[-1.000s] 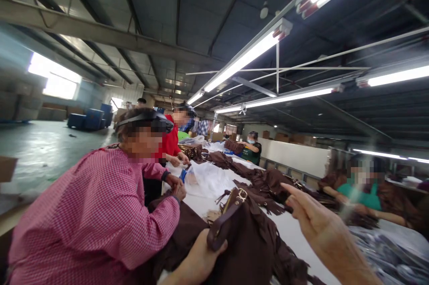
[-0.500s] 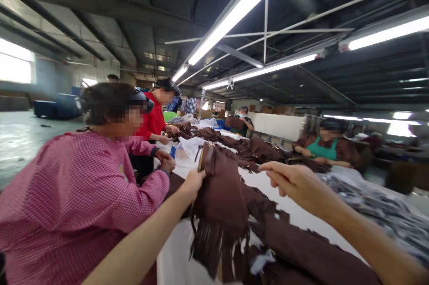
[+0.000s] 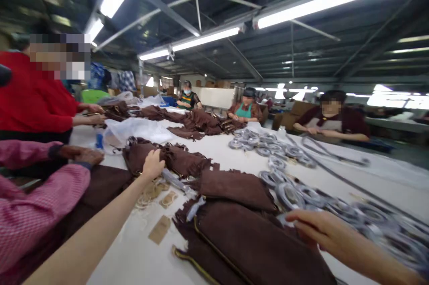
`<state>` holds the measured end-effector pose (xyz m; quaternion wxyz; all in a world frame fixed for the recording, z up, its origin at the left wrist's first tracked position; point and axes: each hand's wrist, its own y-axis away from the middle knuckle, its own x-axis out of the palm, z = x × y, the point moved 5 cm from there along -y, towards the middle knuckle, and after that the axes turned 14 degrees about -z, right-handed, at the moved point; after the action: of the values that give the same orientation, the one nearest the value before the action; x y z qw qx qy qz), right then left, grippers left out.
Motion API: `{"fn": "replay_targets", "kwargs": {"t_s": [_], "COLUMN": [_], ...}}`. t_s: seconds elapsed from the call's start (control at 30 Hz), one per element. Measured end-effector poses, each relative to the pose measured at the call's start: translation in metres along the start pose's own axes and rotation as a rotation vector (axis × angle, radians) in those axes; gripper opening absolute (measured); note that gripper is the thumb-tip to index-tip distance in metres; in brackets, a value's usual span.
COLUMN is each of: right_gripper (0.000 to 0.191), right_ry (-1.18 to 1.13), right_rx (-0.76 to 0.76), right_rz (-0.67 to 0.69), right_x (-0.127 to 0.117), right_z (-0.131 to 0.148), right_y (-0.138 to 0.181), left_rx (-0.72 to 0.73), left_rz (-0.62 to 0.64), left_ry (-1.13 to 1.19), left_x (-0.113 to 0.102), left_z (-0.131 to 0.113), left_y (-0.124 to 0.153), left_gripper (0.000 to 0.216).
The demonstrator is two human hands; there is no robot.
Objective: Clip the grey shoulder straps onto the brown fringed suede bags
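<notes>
My left hand (image 3: 153,164) reaches over the pile, its fingers curled at the edge of a brown fringed bag (image 3: 136,153). Beneath and beside it are cardboard tags with string (image 3: 150,191) and a strip in clear plastic (image 3: 176,182). My right hand (image 3: 315,227) is low at the right, its index finger stretched forward and the others bent under. Its fingertips meet a pale plastic bit at the side of a large brown bag (image 3: 254,240) with a gold zip; what they pinch is unclear. Another brown bag (image 3: 236,189) lies just beyond.
Coiled grey straps (image 3: 291,195) in plastic cover the right of the white table (image 3: 124,249). More brown bags (image 3: 204,122) and clear plastic sheeting (image 3: 140,131) lie farther back. Co-workers sit across; a pink checked sleeve (image 3: 43,213) and a person in red (image 3: 36,93) are close left.
My view has swung right. The brown fringed bag my left hand held up is now down on the pile. My right hand has lowered from the air to the large bag's side.
</notes>
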<state>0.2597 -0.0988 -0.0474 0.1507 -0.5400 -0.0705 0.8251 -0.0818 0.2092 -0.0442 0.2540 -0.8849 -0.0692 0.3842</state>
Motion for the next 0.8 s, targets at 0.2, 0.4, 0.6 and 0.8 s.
{"fn": "replay_targets", "kwargs": {"t_s": [0.2, 0.4, 0.6, 0.8], "right_gripper": [0.031, 0.028, 0.026, 0.02], "right_ry": [0.026, 0.0, 0.058, 0.15], "right_rx": [0.14, 0.253, 0.201, 0.298], "right_rz": [-0.014, -0.042, -0.191, -0.272], "right_x": [-0.023, -0.007, 0.021, 0.041], "right_z": [-0.006, 0.012, 0.041, 0.045], "right_y": [0.07, 0.144, 0.158, 0.159], "left_rx": [0.535, 0.993, 0.974, 0.949], "left_rz": [0.55, 0.551, 0.416, 0.423], "left_ry": [0.23, 0.164, 0.028, -0.018], "left_x": [0.062, 0.057, 0.068, 0.046], "left_z": [-0.09, -0.118, -0.125, -0.146], "left_y": [0.131, 0.212, 0.205, 0.214], "left_gripper": [0.023, 0.031, 0.018, 0.018]}}
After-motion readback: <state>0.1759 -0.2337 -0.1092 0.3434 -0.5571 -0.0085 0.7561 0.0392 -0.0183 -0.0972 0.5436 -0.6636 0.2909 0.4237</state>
